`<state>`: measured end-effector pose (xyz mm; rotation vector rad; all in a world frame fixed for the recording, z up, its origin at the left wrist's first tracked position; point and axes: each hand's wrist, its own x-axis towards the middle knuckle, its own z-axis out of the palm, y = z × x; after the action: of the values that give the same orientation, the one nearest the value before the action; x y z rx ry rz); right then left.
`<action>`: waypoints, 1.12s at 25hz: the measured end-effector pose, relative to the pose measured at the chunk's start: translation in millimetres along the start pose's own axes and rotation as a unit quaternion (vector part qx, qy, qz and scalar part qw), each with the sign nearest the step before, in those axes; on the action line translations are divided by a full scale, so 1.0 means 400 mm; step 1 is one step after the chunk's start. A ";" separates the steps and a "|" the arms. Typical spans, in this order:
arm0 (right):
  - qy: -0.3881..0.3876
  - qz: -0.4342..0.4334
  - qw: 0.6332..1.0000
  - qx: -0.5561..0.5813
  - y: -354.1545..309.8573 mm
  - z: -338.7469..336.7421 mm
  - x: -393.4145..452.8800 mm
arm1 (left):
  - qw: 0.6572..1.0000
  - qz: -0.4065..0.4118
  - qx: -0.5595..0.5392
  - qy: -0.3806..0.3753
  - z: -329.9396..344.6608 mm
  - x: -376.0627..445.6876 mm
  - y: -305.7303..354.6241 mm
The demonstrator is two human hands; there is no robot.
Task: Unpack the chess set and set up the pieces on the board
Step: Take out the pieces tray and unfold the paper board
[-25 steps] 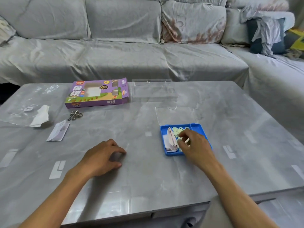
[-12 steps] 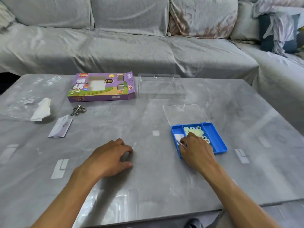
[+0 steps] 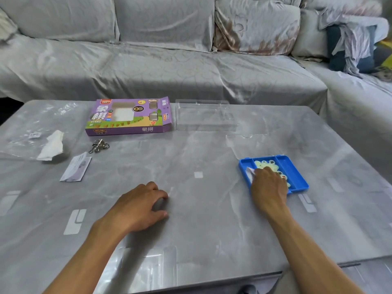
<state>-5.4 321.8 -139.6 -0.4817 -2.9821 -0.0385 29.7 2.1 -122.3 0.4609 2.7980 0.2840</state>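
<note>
A blue tray (image 3: 297,175) lies on the right of the grey table and holds several pale green round chess pieces (image 3: 266,165) in its middle compartment. A folded white paper (image 3: 249,172) sticks out of the tray's left compartment. My right hand (image 3: 268,185) lies over the tray with its fingers curled down onto the paper and the pieces; the grip itself is hidden. My left hand (image 3: 140,205) rests on the table's middle, fingers loosely curled, holding nothing.
The tray's clear lid (image 3: 246,143) lies just behind it, and a clear plastic insert (image 3: 205,115) beside the purple chess box (image 3: 129,116) at the back. On the left are metal rings (image 3: 98,146), a leaflet (image 3: 76,166) and a plastic bag with crumpled tissue (image 3: 51,145). A covered sofa (image 3: 169,66) stands beyond.
The folded paper stood upright in my right hand and now lies low in the tray. The tray has slid and turned to the right under that hand. My left hand has stayed put.
</note>
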 end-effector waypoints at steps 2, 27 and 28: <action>0.052 0.028 0.998 0.028 0.027 -0.021 0.017 | 1.000 0.000 -0.001 0.003 -0.005 0.000 -0.006; -0.382 0.103 0.489 0.777 -0.196 -0.151 -0.184 | 0.851 0.123 -0.500 0.102 -0.047 -0.025 0.121; -0.361 0.104 0.518 0.768 -0.196 -0.144 -0.185 | 0.843 0.122 -0.515 0.096 -0.048 -0.026 0.122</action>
<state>46.0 221.8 -91.7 -0.5192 -1.9031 2.9471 47.0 41.2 -90.2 0.5006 2.2542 1.8224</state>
